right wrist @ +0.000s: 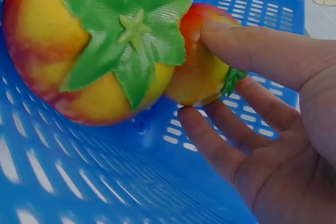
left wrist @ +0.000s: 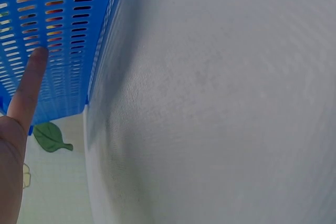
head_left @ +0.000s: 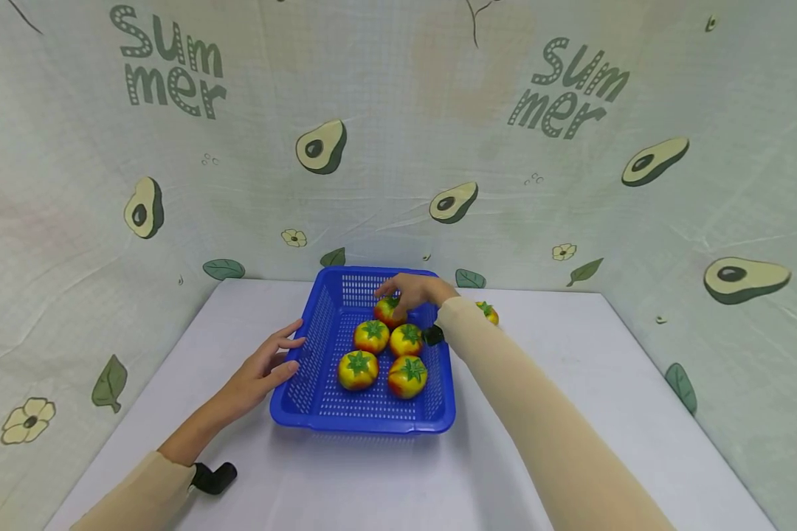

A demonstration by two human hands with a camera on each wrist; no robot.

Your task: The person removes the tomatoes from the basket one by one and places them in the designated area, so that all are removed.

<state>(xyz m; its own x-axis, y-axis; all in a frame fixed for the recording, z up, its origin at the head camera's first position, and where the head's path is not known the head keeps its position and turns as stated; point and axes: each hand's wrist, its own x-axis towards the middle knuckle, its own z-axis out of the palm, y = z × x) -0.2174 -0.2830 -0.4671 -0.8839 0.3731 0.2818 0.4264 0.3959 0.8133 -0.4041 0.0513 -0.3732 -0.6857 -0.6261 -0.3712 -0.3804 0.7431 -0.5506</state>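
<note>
- right hand [head_left: 415, 290] is reaching in, thumb and fingers round the far tomato [head_left: 384, 313] inside the blue basket [head_left: 365, 425]
- left hand [head_left: 263, 372] has its fingers spread, touching the basket's left side
- four other tomatoes [head_left: 359, 371] sit nearer in there
- one loose tomato [head_left: 489, 313] on the table [head_left: 591, 391], right of the basket, partly behind the sleeve [head_left: 525, 398]
</note>
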